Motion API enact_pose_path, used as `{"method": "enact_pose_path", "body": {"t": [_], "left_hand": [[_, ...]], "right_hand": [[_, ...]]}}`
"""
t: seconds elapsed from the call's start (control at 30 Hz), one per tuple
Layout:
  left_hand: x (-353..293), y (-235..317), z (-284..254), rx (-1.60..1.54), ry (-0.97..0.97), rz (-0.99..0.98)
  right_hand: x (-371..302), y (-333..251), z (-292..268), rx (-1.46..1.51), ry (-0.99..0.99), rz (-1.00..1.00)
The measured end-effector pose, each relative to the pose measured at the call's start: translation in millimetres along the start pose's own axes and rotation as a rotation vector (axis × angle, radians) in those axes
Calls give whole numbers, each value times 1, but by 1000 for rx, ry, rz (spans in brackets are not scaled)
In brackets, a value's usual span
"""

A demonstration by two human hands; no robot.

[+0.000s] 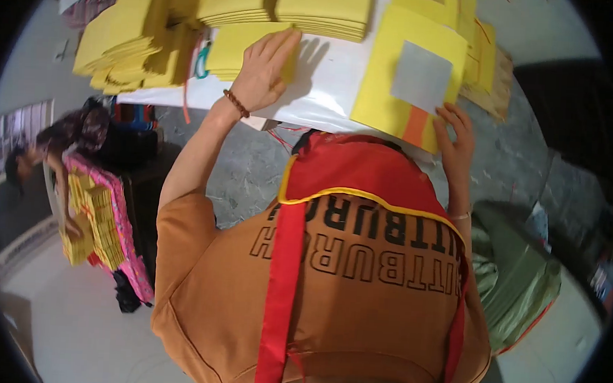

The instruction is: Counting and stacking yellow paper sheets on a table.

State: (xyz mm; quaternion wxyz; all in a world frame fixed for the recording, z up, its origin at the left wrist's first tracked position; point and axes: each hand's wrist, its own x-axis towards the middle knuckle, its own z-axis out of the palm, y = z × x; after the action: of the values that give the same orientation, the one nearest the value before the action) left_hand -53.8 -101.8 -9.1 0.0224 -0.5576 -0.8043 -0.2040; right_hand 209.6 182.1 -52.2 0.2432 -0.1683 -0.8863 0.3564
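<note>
Yellow layered stacks (117, 32) stood at left on the white-topped table (336, 82), followed by a teal loop handle (202, 60), a low yellow stack (227, 49) under the left hand (261, 68), fingers extended, ungripping, and a grey-patched yellow folder (371, 77), right hand (455, 140) at its edge, pinch undeterminable.

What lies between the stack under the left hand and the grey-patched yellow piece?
Head view: only white tabletop, partly shadowed, between stack and yellow piece.
</note>
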Motion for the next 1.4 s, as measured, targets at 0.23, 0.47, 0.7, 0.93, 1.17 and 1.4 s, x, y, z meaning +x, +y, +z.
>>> {"method": "enact_pose_path", "body": {"t": [0.23, 0.47, 0.7, 0.93, 1.17, 1.4], "left_hand": [[44, 108, 52, -163, -111, 374], [62, 110, 58, -263, -140, 487], [75, 106, 59, -526, -240, 313], [78, 103, 61, -585, -302, 199], [80, 99, 56, -717, -442, -126], [62, 64, 39, -568, -347, 162]], "right_hand": [[4, 2, 5, 141, 14, 47], [-1, 11, 7, 305, 49, 101], [-4, 9, 12, 423, 91, 172], [-4, 13, 14, 503, 75, 223], [-9, 12, 9, 200, -30, -7], [-9, 13, 17, 259, 24, 42]]}}
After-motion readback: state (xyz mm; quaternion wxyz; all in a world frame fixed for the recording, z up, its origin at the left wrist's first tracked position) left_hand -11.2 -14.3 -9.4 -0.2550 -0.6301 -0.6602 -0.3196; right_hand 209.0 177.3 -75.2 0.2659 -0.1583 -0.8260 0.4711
